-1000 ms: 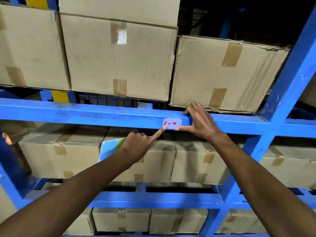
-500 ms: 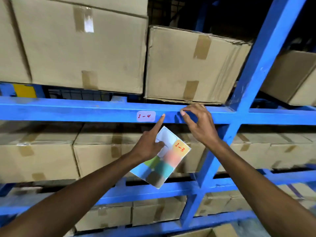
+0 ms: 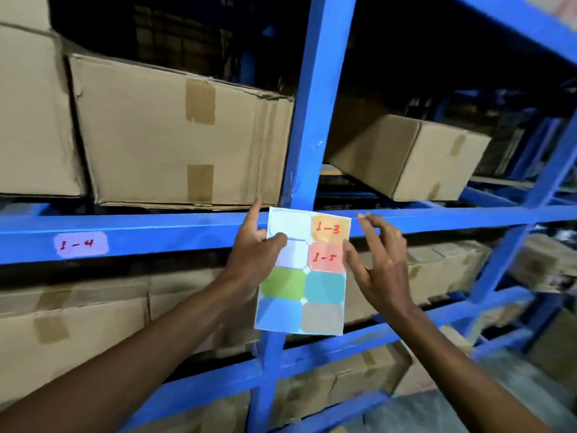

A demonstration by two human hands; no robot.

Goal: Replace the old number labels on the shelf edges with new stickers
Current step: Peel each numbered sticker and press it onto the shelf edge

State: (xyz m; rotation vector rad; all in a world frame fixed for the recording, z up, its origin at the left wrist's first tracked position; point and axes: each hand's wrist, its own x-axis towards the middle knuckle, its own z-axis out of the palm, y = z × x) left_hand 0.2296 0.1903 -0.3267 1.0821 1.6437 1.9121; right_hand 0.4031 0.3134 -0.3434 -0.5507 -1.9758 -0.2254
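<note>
Sticker sheet (image 3: 301,287) is up in front of the blue shelf beam (image 3: 156,237), right by the upright post (image 3: 312,104). Left hand (image 3: 254,254) has it pinched at the upper left edge, thumb on the face, index finger sticking up against the beam. Right hand (image 3: 382,264) is loose and holds nothing, fingers (image 3: 367,221) spread just off the sheet's right edge, thumb near the pink "1-5" sticker (image 3: 326,257). Orange "1-3" sticker (image 3: 329,228) sits above it; both top-left cells look already peeled, the four coloured cells below are blank. "1-4" label (image 3: 81,243) is stuck on the beam well to the left. Looks like the next sticker is about to be picked. Risks: grabbing "1-3" instead of "1-5", since they touch and the thumb is close to both. One-edge pinch means the sheet can flex or swing during peeling, so the sticker may curl and stick to itself or tear at a corner. Frame is motion-blurred, so placement on the beam could go on crooked. No old label visible on the section right of the post; can't tell if one is there.
</note>
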